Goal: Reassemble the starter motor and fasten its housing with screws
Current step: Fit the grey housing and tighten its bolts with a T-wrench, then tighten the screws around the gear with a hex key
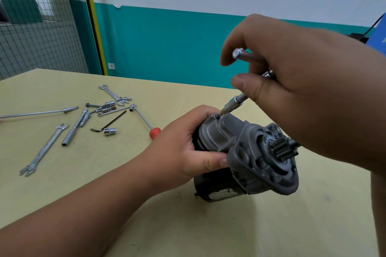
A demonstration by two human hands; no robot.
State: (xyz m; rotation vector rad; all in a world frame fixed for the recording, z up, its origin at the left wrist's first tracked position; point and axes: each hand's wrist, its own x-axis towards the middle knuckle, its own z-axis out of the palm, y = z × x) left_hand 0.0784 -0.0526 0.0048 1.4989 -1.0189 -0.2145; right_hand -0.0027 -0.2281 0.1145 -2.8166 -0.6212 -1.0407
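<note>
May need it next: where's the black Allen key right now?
In the head view the black Allen key lies on the table left of the starter motor, beside a loose socket.

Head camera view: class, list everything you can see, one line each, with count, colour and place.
grey cast-metal starter motor: one, grey and black, tilted on the table
black toothed pinion gear: one, black, motor's front face
small dark bolt: one, dark, top of housing
silver metal socket driver: one, silver, tip on the bolt
silver open-ended spanners: at least two, silver, table left
black L-shaped hex key: one, black, among tools
short silver sockets: several, silver, among tools
red-handled silver tool: one, right of tools
long silver rod: one, far left
pale yellow table: one, under everything
left hand: one, grips motor
right hand: one, holds driver
</note>
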